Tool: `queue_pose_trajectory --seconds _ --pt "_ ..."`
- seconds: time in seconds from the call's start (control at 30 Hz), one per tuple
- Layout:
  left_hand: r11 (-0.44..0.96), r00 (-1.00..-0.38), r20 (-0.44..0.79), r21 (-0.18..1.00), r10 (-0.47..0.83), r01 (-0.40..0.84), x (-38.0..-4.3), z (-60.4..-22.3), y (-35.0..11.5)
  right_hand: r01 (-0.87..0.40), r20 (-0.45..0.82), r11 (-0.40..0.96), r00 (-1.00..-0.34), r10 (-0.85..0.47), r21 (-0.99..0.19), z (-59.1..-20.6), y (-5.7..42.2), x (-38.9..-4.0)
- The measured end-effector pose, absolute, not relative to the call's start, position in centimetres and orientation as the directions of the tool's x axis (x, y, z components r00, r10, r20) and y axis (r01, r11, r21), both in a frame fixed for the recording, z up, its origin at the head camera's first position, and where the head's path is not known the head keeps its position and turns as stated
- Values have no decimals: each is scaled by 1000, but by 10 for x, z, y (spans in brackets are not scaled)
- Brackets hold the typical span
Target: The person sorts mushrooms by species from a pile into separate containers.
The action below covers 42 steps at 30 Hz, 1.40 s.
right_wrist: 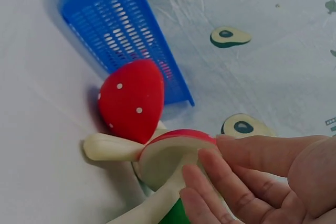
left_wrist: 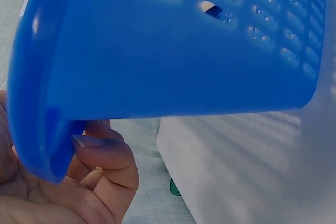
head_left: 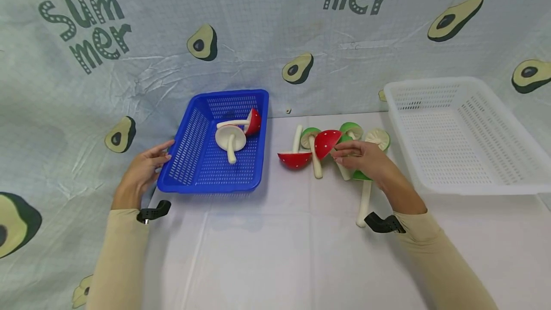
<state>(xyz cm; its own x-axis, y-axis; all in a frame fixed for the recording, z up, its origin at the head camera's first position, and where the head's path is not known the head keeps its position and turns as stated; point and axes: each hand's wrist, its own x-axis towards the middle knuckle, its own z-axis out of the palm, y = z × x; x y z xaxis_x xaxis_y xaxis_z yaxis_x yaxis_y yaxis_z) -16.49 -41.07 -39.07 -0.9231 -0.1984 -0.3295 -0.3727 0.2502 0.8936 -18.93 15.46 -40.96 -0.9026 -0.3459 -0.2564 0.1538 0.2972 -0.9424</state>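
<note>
My left hand point(head_left: 144, 169) grips the left rim of a blue plastic basket point(head_left: 198, 188), its fingertips curled under the rim point(left_wrist: 34, 77) in the left wrist view. Inside lie two toy mushrooms: one with a red cap point(head_left: 255, 121), the other showing its pale underside point(head_left: 223, 138). My right hand point(head_left: 363, 160) pinches the cap edge of a white-dotted red toy mushroom point(head_left: 326, 142), thumb on the red side and fingers by the pale underside point(right_wrist: 163, 163). Beside it another red mushroom point(head_left: 294, 160) rests cap down. Several green-capped mushrooms point(head_left: 351, 129) lie around and partly beneath the right hand.
A white plastic basket point(head_left: 469, 186) stands at the right of the table point(head_left: 258, 262), which has a white cover. Behind rises a pale sheet point(head_left: 258, 23) printed with avocados. One mushroom's long stem point(head_left: 364, 204) points toward the front, near the right wrist.
</note>
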Motion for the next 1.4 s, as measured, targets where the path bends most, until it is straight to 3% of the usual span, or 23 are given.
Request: queue_pose_trajectory --seconds 0.4,0.83,1.4 --pt "216 -925 -325 906 -197 -364 -165 -392 -411 72 -192 314 -908 -373 -947 -419 151 -183" --pt "224 -924 -324 903 -205 -366 -165 -392 -410 16 -205 401 -878 -432 -916 -419 144 -183" --pt "197 -926 -323 912 -195 -360 -165 -391 -410 -8 -155 366 -898 -412 -930 -434 133 -193"
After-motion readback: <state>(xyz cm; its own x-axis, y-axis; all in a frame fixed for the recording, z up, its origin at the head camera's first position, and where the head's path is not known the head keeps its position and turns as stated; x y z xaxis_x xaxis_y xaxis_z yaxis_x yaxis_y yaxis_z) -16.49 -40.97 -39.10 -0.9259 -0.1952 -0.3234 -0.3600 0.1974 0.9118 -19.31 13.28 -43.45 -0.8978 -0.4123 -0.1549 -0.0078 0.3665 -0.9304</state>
